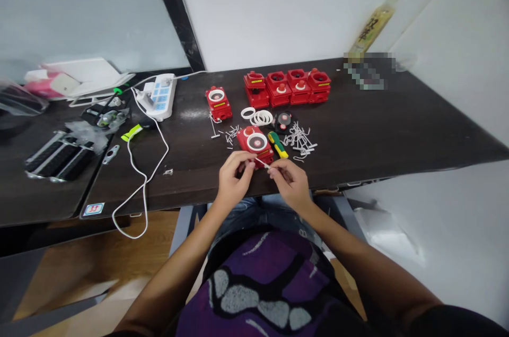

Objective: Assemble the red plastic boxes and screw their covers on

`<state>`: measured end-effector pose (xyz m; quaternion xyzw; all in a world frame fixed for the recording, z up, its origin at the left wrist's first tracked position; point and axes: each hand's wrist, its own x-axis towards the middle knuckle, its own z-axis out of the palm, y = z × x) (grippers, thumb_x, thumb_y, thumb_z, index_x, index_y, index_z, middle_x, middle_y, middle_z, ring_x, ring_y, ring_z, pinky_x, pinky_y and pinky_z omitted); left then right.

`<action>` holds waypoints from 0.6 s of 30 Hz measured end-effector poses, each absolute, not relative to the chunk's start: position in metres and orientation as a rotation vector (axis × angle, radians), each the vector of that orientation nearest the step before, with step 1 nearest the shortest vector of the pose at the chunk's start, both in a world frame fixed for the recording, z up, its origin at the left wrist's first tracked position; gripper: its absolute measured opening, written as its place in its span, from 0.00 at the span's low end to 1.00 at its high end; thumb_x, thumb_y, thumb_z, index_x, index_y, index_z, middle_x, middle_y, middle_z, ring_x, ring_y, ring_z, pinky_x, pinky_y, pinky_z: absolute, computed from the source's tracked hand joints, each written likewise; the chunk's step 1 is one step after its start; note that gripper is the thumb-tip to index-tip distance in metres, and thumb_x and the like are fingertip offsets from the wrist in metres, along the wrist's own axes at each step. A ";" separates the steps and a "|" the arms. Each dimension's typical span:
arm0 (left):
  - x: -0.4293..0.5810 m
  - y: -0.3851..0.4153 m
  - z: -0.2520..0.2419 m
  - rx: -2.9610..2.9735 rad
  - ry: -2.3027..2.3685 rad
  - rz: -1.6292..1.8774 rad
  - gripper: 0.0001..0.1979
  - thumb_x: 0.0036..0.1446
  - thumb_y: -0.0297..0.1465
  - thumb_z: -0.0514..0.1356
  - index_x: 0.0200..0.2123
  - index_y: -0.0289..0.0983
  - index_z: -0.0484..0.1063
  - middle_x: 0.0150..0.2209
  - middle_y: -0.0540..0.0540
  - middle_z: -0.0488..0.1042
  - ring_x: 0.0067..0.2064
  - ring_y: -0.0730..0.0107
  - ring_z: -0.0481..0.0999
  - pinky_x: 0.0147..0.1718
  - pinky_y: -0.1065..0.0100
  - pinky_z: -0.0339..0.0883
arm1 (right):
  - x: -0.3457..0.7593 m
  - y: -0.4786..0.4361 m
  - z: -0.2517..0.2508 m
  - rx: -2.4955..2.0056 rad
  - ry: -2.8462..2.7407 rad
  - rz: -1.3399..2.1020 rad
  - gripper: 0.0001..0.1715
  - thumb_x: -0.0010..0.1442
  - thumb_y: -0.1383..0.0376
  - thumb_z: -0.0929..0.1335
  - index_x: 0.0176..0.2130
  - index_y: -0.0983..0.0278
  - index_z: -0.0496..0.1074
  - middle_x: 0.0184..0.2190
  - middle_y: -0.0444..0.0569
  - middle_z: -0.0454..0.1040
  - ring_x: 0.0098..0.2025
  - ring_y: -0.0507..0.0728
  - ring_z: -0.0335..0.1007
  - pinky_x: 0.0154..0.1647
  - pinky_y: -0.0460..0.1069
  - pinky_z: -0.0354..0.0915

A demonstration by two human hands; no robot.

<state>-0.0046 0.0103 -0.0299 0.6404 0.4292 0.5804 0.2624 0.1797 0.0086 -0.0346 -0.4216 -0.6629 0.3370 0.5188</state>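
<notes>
- Pinching a thin white pin [262, 163] between the fingers [274, 170] of my right hand [290, 184], held narrow, at the front of the surface [377, 130].
- My left hand [235, 178] curls close in, its fingers [248, 164] bunched at the near edge of a red housing [255, 145]; whether they grip the housing or the pin, I cannot tell.
- The red housing lies just past my hands, its white ring facing up, seemingly placed there so both hands can work on it at close range.
- Beside it, a screwdriver [277, 144] with a green and yellow handle lies within easy reach of my right hand.
- Loose white pins [298, 140] sit in a heap to the right, with a smaller scatter [231, 134] to the left, apparently sorted by kind.
- White rings [257, 117] and a black disc [283, 121] lie just behind the housing.
- Farther back, four red units [287, 87] stand in a tidy row, and a fifth [218, 103] sits apart to the left.
- A white power strip [157, 97] trails its white cable [143, 188] across the surface, well clear of my hands.
</notes>
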 end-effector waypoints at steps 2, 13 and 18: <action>-0.004 0.010 -0.032 1.635 1.235 1.652 0.08 0.70 0.32 0.61 0.48 0.38 0.78 0.41 0.44 0.79 0.40 0.70 0.78 0.40 0.68 0.73 | 0.182 0.007 -0.033 -1.013 -1.498 0.868 0.07 0.70 0.61 0.69 0.39 0.60 0.76 0.33 0.46 0.78 0.32 0.54 0.75 0.36 0.51 0.73; -0.001 0.014 -0.039 1.349 1.230 1.641 0.10 0.66 0.34 0.65 0.47 0.37 0.76 0.40 0.43 0.83 0.41 0.68 0.85 0.41 0.68 0.79 | 0.202 0.019 -0.014 -1.116 -1.238 0.682 0.05 0.68 0.62 0.70 0.44 0.59 0.75 0.33 0.46 0.77 0.32 0.54 0.74 0.34 0.51 0.74; 0.000 0.011 -0.039 1.404 1.188 1.618 0.08 0.67 0.34 0.65 0.46 0.37 0.76 0.39 0.43 0.83 0.40 0.67 0.85 0.39 0.68 0.80 | 0.187 0.004 -0.013 -1.071 -1.491 0.538 0.04 0.68 0.66 0.69 0.44 0.58 0.74 0.39 0.51 0.76 0.41 0.58 0.75 0.42 0.54 0.74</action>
